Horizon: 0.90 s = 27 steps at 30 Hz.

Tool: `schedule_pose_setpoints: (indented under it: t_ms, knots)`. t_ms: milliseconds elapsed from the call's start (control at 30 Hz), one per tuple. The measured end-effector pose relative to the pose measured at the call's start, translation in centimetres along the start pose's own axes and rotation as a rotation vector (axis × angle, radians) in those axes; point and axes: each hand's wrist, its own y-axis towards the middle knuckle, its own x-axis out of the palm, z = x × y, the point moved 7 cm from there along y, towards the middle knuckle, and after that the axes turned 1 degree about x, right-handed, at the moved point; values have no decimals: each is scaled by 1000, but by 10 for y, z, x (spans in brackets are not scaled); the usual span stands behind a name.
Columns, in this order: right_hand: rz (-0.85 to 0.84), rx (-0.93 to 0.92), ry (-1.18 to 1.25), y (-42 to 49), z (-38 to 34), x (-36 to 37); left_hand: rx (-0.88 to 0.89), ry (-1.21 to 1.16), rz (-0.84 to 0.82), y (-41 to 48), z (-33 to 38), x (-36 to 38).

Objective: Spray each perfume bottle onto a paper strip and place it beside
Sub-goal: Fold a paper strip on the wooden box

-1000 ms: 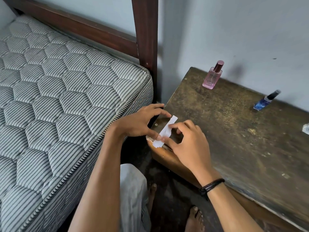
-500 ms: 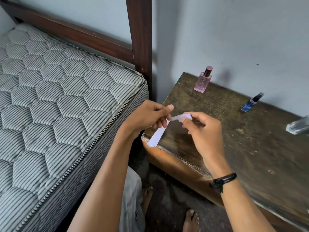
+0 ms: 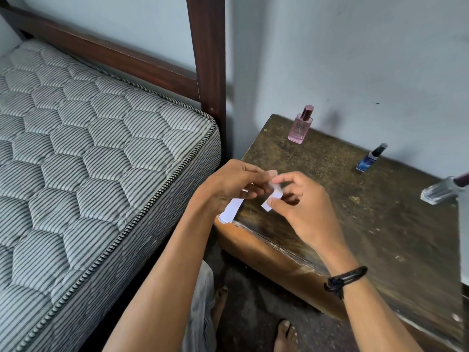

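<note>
Above the near left corner of the worn wooden table (image 3: 342,224), my left hand (image 3: 233,181) pinches a small stack of white paper strips (image 3: 232,208) that hangs down from its fingers. My right hand (image 3: 302,201) pinches one separate strip (image 3: 275,196) by its upper end, right beside the left fingertips. A pink perfume bottle (image 3: 300,124) stands at the table's back left. A small blue bottle (image 3: 370,158) with a dark cap stands further right along the wall. A clear glass bottle (image 3: 441,190) lies or leans at the right edge, partly cut off.
A striped quilted mattress (image 3: 88,161) on a dark wooden bed frame (image 3: 208,59) fills the left side, close to the table. A pale wall runs behind the table. My bare feet (image 3: 284,334) stand on the dark floor below.
Both hands have lifted the paper off the table corner. The right hand has pulled one strip apart from the stack in the left hand. The view has shifted slightly right.
</note>
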Motion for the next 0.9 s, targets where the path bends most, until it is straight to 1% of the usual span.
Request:
schedule_pose_setpoints:
  t_ms: [233,333,433,633,700,900]
  knots:
    - [-82,43,9,-4,-3,5,46,-19,9,0,4,-3]
    - [-108,62,13,-4,0,7,16,-4,-61,-2,4,2]
    - [-122,80,20,-4,2,6,30,14,-115,-2,4,8]
    - [-124,115,19,-7,6,7,95,-88,-98,0,6,11]
    - [-98,151,74,-8,9,4,123,-107,-69,1,7,10]
    - [-46,296,373,-8,21,-2,198,-143,19,5,8,7]
